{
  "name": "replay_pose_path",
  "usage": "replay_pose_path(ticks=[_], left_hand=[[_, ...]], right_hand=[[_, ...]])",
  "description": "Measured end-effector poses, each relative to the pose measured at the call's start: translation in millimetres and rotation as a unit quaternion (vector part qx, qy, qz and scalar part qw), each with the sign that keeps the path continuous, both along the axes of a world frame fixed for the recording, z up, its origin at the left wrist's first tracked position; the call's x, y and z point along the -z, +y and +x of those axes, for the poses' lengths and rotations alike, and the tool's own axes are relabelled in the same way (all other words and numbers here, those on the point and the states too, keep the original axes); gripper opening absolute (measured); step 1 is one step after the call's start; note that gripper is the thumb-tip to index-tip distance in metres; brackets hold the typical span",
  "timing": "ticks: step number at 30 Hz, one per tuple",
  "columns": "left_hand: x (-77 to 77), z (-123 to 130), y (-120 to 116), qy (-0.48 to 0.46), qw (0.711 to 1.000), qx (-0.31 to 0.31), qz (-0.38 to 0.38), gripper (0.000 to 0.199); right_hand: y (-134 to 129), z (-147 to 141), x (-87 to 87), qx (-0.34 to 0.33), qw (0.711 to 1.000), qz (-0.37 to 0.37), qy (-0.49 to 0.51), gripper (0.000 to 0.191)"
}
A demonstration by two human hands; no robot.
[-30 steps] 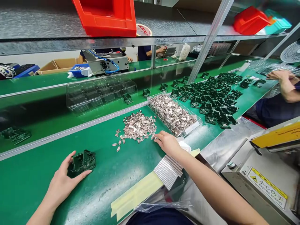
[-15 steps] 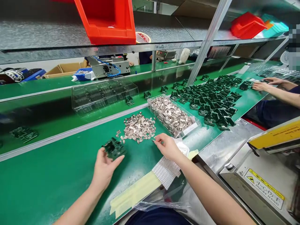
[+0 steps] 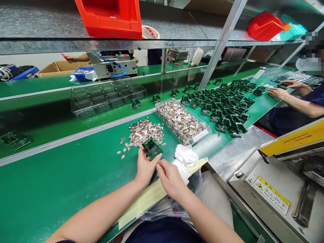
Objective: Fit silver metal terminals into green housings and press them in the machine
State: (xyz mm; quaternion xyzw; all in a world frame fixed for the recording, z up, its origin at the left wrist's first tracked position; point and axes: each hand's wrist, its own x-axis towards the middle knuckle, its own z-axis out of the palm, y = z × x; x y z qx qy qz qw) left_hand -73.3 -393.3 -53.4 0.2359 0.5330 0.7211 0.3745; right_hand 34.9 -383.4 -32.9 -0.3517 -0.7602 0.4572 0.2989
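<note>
Holding: left hand (image 3: 145, 168), circuit board (image 3: 153, 149); right hand (image 3: 170, 177), small piece (image 3: 159, 163) | green bench (image 3: 76, 182) | shelf (image 3: 45, 22) above

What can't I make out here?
Head view:
Small piece in the right hand: mostly covered by its grip.
Part of the circuit board: covered by the left hand.
Nearest red bin: cut off by the top edge.
Print on the yellow panel: too small to read.

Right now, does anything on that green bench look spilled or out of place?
Perhaps the loose heap of small metal pieces beside the clear box: it lies outside the box, with a few strays scattered at its left. That resembles a spill, but may be deliberate.
</note>
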Motion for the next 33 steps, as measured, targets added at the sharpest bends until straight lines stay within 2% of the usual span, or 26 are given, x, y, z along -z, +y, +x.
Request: replay_pose_path(ticks=[2,5,11,13,15,19,21,23,25,28,30,33], left_hand=[[1.3,-3,-1,0.006,1.0,0.009,0.006,0.059],[1.2,-4,-3,-0.003,0.999,0.035,0.012,0.056],[0.9,1,-8,-0.011,0.997,0.066,0.033,0.041],[1.5,0,-8,-0.013,0.997,0.061,0.037,0.04],[2.0,-1,-7,-0.018,0.998,0.045,0.037,0.042],[2.8,-3,-6,-0.029,0.998,0.042,0.042,0.044],[2.8,-2,-5,-0.028,0.997,0.055,0.042,0.043],[2.6,-2,-5,-0.025,0.997,0.064,0.033,0.044],[2.1,-1,-6,-0.027,0.996,0.08,0.013,0.044],[1.9,0,-8,-0.046,0.99,0.135,-0.007,0.045],[2.8,1,-10,-0.056,0.983,0.173,0.003,0.051],[5.4,2,-11,-0.041,0.978,0.202,0.026,0.057]], right_hand=[[-1,2,-1.7,-0.016,1.0,0.013,-0.021,0.03],[0,6,1.3,-0.019,1.0,-0.014,-0.016,0.033],[7,4,11.9,-0.031,0.982,-0.185,0.032,0.044],[8,1,12.8,-0.027,0.977,-0.209,0.034,0.045],[9,-1,13.0,0.015,0.984,-0.173,0.027,0.041],[6,-2,15.0,0.141,0.989,-0.034,0.04,0.015],[3,0,17.3,0.158,0.986,-0.011,0.058,0.011],[2,4,19.0,0.142,0.985,-0.037,0.085,0.012],[5,12,18.4,0.134,0.978,-0.101,0.126,0.017],[15,25,12.6,0.163,0.961,-0.164,0.155,0.022],[20,32,9.1,0.182,0.963,-0.141,0.138,0.021],[23,35,10.9,0.174,0.973,-0.097,0.117,0.018]])
